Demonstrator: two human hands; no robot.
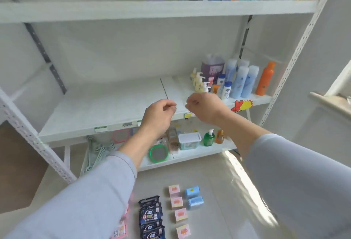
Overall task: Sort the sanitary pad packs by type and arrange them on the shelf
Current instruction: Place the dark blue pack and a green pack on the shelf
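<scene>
**Clerk:** Sanitary pad packs, sorted by type, are lying on the floor below you in three columns running away from you toward the shelving: dark blue packs (151,218) leftmost, pink packs (178,208) in the middle, two light blue packs (194,198) rightmost. More pink-printed wrappers are peeking out beside your left sleeve (79,200), mostly hidden.

**Checker:** And the hands?

**Clerk:** Your left hand (159,114) and right hand (204,105) are hovering close together at the front edge of the middle shelf (106,109), fingers loosely curled and holding nothing I can see. The packs are sitting well below and behind both.

**Checker:** Which hand is nearer?

**Clerk:** You are looking at a near tie; I judge the left arm suits the dark column, the right the light blue pair.

**Checker:** Room?

**Clerk:** You are getting a bare stretch across the shelf's left and centre. Bottles (245,81) are crowding its right end, so I judge rows should be starting from the left. The upright post (28,134) is bounding that side; the shelf above is limiting height.
</scene>
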